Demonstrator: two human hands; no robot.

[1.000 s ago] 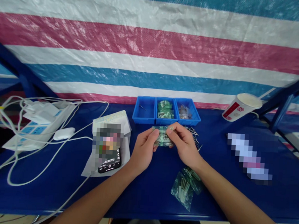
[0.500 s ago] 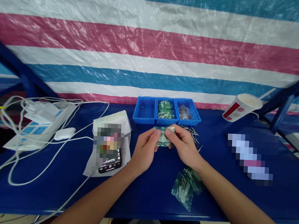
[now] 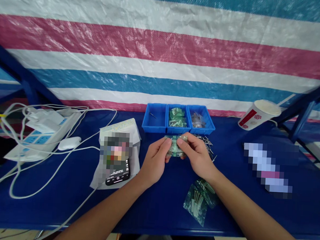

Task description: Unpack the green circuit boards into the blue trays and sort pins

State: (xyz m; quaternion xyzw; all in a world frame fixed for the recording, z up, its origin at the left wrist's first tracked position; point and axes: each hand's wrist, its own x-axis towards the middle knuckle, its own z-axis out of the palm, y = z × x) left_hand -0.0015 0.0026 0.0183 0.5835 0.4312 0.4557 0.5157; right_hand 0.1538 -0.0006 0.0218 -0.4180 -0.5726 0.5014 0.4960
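A small clear-green plastic bag of screws [image 3: 175, 148] is stretched between my two hands above the blue table. My left hand [image 3: 157, 158] pinches its left end, thumb on top. At the other end, my right hand [image 3: 198, 156] grips it the same way; the fingers beneath are partly hidden. Behind my right hand lies a pile of loose screws [image 3: 208, 146], partly covered by it. Two more filled plastic bags [image 3: 197, 202] rest on the table near my right forearm, with long screws and pale pieces showing through.
Three joined blue bins [image 3: 154, 124] stand at the back; the middle one holds green bags [image 3: 177, 117]. A phone [image 3: 118, 173] lies on white paper at left, near a power strip [image 3: 38, 142] with tangled cables. A paper cup [image 3: 258, 114] with a straw stands back right.
Both hands stay almost in place, holding the bag. The bag's surface between the thumbs has shifted slightly.
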